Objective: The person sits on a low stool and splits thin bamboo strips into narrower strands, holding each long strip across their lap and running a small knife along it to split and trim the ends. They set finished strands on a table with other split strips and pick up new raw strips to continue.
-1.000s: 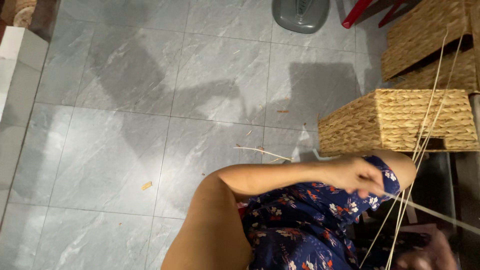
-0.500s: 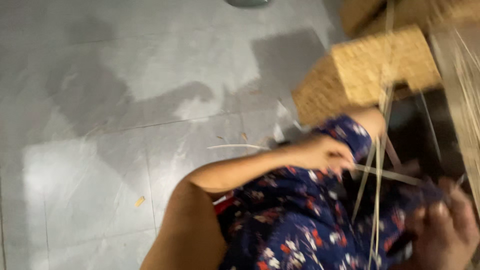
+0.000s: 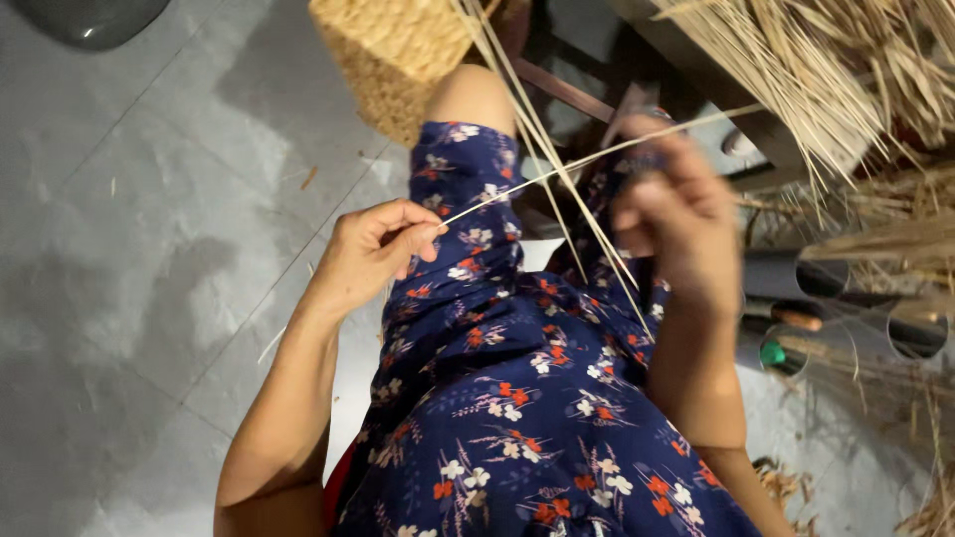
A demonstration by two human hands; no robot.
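Observation:
My left hand (image 3: 373, 249) pinches the end of a thin pale straw strand (image 3: 557, 169) above my lap, which is covered by a dark blue flowered dress (image 3: 517, 398). The strand runs up and right to my right hand (image 3: 671, 214), whose fingers are closed around it and around a few other long strands (image 3: 527, 119) that slant down across my knee. The right hand is blurred.
A woven straw basket (image 3: 398, 50) stands on the grey tiled floor (image 3: 149, 249) beyond my knee. A big bundle of dry straw (image 3: 846, 80) lies at the upper right. Dark tubes (image 3: 826, 278) and a green-ended tool (image 3: 781, 353) sit at the right. A grey object (image 3: 90, 15) is at top left.
The view has swung right and closer. My left hand has pulled one strand out to the left; my right hand has risen from the lower right to the strands.

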